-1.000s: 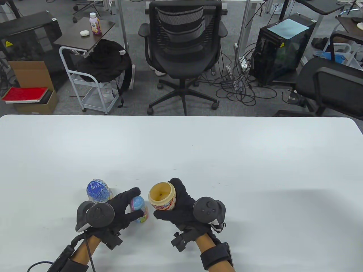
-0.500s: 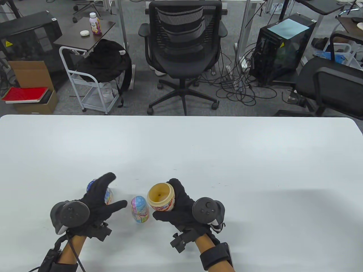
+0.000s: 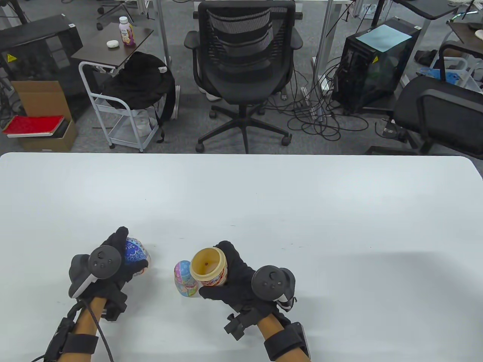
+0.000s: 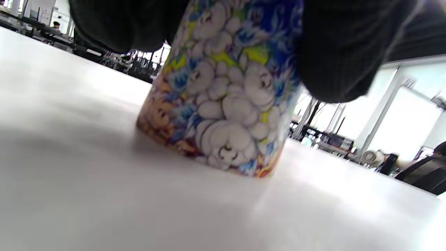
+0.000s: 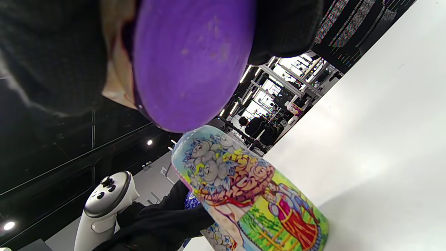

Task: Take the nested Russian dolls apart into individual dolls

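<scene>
My left hand [image 3: 130, 250] grips a blue floral doll piece [image 3: 136, 257] that stands on the white table [image 3: 264, 196]. In the left wrist view my fingers [image 4: 338, 52] wrap around its upper part [image 4: 226, 94], and its lower rim touches the table. My right hand [image 3: 215, 269] holds an open lower doll half [image 3: 205, 262], its hollow tan inside facing up. The right wrist view shows this half's purple base [image 5: 191, 59] lifted off the table. A small, closed pastel doll [image 3: 183, 278] stands free between my hands, right beside the open half; it also shows in the right wrist view [image 5: 251, 195].
The table's far edge [image 3: 241, 154] borders an office floor with a black chair [image 3: 243, 56], a white cart [image 3: 124, 113] and a computer tower [image 3: 377, 64]. Bare table surface stretches behind and to the right of my hands.
My left hand let go of the small doll, swung left and now grips the blue piece. My right hand shifted slightly left with the open half, closer to the small doll.
</scene>
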`<state>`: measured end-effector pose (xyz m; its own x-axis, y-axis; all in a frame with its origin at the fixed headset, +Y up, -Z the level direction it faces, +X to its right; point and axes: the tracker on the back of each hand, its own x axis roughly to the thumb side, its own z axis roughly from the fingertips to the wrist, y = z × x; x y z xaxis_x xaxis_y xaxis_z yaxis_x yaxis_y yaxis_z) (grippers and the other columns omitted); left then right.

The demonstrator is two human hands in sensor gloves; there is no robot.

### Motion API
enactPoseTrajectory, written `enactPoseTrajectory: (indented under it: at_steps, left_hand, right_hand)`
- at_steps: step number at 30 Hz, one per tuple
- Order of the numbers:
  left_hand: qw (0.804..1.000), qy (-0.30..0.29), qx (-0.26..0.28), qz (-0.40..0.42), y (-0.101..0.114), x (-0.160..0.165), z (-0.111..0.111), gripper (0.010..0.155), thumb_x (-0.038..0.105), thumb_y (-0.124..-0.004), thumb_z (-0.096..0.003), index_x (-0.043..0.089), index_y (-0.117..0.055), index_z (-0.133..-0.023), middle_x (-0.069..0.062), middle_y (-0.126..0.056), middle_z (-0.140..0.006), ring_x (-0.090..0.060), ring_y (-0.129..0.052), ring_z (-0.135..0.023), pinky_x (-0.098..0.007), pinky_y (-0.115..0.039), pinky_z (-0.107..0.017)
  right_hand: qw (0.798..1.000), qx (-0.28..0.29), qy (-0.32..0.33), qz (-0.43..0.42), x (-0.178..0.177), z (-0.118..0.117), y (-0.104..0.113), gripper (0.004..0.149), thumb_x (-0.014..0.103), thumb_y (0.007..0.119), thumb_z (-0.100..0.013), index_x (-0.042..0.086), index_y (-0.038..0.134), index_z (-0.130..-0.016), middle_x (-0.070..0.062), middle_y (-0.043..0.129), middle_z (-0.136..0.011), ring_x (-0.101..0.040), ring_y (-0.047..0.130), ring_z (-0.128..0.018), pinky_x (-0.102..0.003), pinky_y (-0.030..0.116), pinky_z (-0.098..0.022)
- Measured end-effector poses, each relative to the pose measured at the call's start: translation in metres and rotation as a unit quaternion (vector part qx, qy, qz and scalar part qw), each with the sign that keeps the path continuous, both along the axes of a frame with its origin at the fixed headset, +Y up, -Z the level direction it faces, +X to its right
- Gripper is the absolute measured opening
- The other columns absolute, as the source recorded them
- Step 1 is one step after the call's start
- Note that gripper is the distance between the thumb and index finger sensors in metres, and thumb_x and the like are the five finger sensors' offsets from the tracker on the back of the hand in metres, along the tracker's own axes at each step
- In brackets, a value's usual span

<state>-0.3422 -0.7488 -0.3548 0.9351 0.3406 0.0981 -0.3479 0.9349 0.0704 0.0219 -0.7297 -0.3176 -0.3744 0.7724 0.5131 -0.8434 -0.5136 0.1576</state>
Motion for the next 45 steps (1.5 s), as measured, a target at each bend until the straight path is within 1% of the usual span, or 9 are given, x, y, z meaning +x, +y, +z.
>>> enactPoseTrajectory:
  at_steps: [3,5,7,13,17,21,24,28,45]
  left_hand:
    - [1.0,-0.006,0.029,0.009,0.003,0.001,0.0,0.097,0.057,-0.086,-0.051,0.009,-0.031,-0.115,-0.03,-0.061,-0.109,-0.051,-0.078,-0.091,-0.056,-0.073,-0.065]
    - [0.999,-0.016,0.04,0.025,0.011,0.003,0.002,0.096,0.057,-0.086,-0.051,0.009,-0.034,-0.115,-0.03,-0.062,-0.108,-0.051,-0.08,-0.089,-0.056,-0.074,-0.064]
    - [0.996,-0.036,0.066,0.053,0.027,0.007,0.007,0.096,0.057,-0.086,-0.051,0.009,-0.033,-0.115,-0.03,-0.061,-0.109,-0.05,-0.08,-0.089,-0.055,-0.074,-0.064]
    - [0.98,-0.127,0.137,0.069,0.075,0.023,0.029,0.096,0.06,-0.085,-0.0508,0.012,-0.033,-0.116,-0.027,-0.063,-0.109,-0.047,-0.082,-0.089,-0.053,-0.075,-0.065]
    - [0.959,-0.182,0.175,0.13,0.107,0.04,0.046,0.096,0.061,-0.084,-0.0511,0.013,-0.034,-0.117,-0.027,-0.064,-0.109,-0.046,-0.083,-0.089,-0.053,-0.075,-0.065]
    - [0.937,-0.24,0.193,0.163,0.125,0.061,0.058,0.096,0.063,-0.083,-0.0512,0.014,-0.034,-0.118,-0.026,-0.066,-0.109,-0.045,-0.084,-0.089,-0.052,-0.076,-0.065]
    - [0.926,-0.274,0.19,0.179,0.128,0.075,0.062,0.096,0.063,-0.083,-0.0511,0.014,-0.035,-0.118,-0.026,-0.066,-0.109,-0.044,-0.084,-0.089,-0.052,-0.077,-0.065]
    - [0.923,-0.29,0.183,0.174,0.124,0.084,0.064,0.096,0.064,-0.082,-0.0512,0.014,-0.034,-0.118,-0.025,-0.066,-0.11,-0.044,-0.085,-0.089,-0.052,-0.076,-0.065]
    - [0.911,-0.299,0.17,0.227,0.114,0.088,0.066,0.093,0.062,-0.082,-0.052,0.014,-0.036,-0.117,-0.026,-0.065,-0.11,-0.044,-0.085,-0.089,-0.051,-0.078,-0.065]
  right_hand:
    - [1.0,0.004,0.002,-0.002,-0.001,0.001,0.002,0.115,0.058,0.096,-0.032,0.013,0.026,-0.111,-0.021,0.058,-0.111,-0.043,0.073,-0.096,-0.052,0.071,-0.07]
    - [1.0,0.007,0.006,0.001,-0.003,0.003,0.002,0.115,0.058,0.096,-0.032,0.013,0.026,-0.111,-0.021,0.058,-0.111,-0.043,0.073,-0.096,-0.052,0.071,-0.07]
    - [1.0,0.011,0.01,0.005,-0.005,0.005,0.003,0.114,0.058,0.096,-0.032,0.013,0.027,-0.111,-0.021,0.058,-0.111,-0.043,0.074,-0.096,-0.052,0.071,-0.07]
    - [1.0,0.021,0.017,0.01,-0.009,0.007,0.005,0.115,0.058,0.097,-0.031,0.013,0.028,-0.111,-0.021,0.06,-0.111,-0.042,0.074,-0.096,-0.051,0.072,-0.069]
    - [0.999,0.03,0.023,0.027,-0.012,0.009,0.005,0.115,0.058,0.097,-0.031,0.012,0.029,-0.111,-0.021,0.061,-0.11,-0.042,0.075,-0.095,-0.051,0.072,-0.069]
    - [0.998,0.034,0.03,0.034,-0.015,0.011,0.005,0.116,0.058,0.097,-0.03,0.01,0.029,-0.111,-0.022,0.062,-0.11,-0.042,0.076,-0.095,-0.051,0.073,-0.068]
    - [0.998,0.039,0.034,0.041,-0.017,0.013,0.006,0.116,0.059,0.097,-0.03,0.01,0.029,-0.111,-0.022,0.063,-0.11,-0.042,0.076,-0.095,-0.051,0.073,-0.068]
    - [0.998,0.035,0.038,0.039,-0.018,0.013,0.005,0.116,0.059,0.097,-0.03,0.009,0.03,-0.111,-0.022,0.063,-0.109,-0.042,0.077,-0.094,-0.051,0.074,-0.067]
    - [0.998,0.031,0.049,0.037,-0.02,0.014,0.005,0.116,0.059,0.097,-0.03,0.008,0.032,-0.111,-0.022,0.065,-0.109,-0.042,0.078,-0.093,-0.051,0.075,-0.067]
